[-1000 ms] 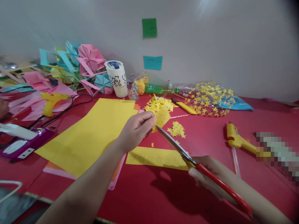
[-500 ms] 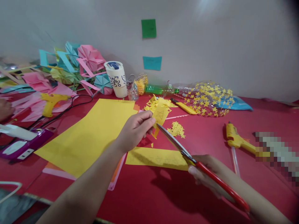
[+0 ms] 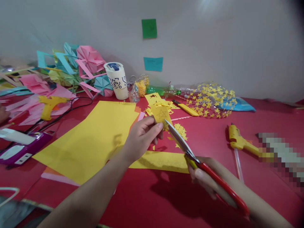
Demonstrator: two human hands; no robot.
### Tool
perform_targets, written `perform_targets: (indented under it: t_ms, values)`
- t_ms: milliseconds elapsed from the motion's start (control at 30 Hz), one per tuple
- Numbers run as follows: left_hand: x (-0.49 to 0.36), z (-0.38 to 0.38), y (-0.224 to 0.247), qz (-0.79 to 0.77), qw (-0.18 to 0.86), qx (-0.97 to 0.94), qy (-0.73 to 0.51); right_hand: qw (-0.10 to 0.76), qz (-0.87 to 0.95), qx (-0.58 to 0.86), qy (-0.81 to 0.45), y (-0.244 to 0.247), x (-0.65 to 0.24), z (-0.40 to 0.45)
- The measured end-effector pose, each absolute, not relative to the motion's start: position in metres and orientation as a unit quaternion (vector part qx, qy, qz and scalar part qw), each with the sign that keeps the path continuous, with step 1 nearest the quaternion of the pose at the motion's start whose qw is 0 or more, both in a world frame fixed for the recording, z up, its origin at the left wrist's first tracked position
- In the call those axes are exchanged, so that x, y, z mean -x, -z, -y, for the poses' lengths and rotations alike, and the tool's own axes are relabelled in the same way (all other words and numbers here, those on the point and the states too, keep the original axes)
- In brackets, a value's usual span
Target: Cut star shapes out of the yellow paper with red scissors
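Observation:
My left hand (image 3: 144,134) pinches a small piece of yellow paper (image 3: 161,114) with a star drawn on it. In my right hand (image 3: 209,177) is a pair of red-handled scissors (image 3: 182,142), its blade tips at the lower edge of that piece. The blades look closed or nearly so. Beneath the hands lies a yellow paper strip (image 3: 166,161) with faint drawn marks. Small cut yellow stars (image 3: 180,130) are heaped just past the scissors, and yellow scraps (image 3: 152,98) lie behind the held piece.
Large yellow sheets (image 3: 95,136) cover the table on the left. A glue gun (image 3: 239,139) lies right, another glue gun (image 3: 48,106) left beside a purple power strip (image 3: 26,148). Behind stand a tumbler (image 3: 117,82), a green bottle (image 3: 156,91) and a star-covered clear bottle (image 3: 211,99). A person's hand (image 3: 3,114) shows far left.
My left hand has shifted slightly right and turned the yellow piece, so the drawn star faces me more. The scissors' tips have moved a little up and right. A scrap with a cut-out now shows behind.

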State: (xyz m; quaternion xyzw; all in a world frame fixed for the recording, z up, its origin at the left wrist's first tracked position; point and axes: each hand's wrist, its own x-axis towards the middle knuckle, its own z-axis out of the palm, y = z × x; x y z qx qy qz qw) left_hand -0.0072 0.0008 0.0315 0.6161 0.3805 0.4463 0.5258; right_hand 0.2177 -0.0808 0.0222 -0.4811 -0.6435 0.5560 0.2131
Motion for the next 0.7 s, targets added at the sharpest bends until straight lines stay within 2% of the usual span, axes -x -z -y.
perform_targets:
  t_ms: [300, 700]
  values:
    - [0.005, -0.002, -0.0303, -0.389, 0.548, -0.592, -0.446, 0.231, 0.627, 0.512, -0.541, -0.0243, -0.2125, 0.0834]
    - [0.0056, -0.0021, -0.0319, -0.399, 0.545, -0.593, -0.439, 0.194, 0.594, 0.561, -0.542, -0.0249, -0.2116, 0.0831]
